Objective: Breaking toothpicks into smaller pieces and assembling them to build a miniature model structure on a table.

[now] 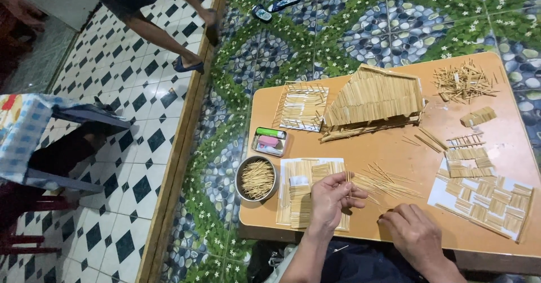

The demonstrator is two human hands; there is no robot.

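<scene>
Low wooden table (394, 153), stick-roofed model house (375, 100) at centre. Left hand (332, 195) palm-down over white stick panel (307, 195), fingers curled, pinching thin sticks (366, 183). Right hand (411, 232) knuckles-up at near edge, fingertips pressed to tabletop, holding nothing visible.

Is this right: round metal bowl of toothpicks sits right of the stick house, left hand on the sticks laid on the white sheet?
Not quite. In the head view the bowl sits to the left of the stick house and nearer the person, by the table's left edge. The rest holds: the left hand is on the sticks laid on the white sheet.
</scene>
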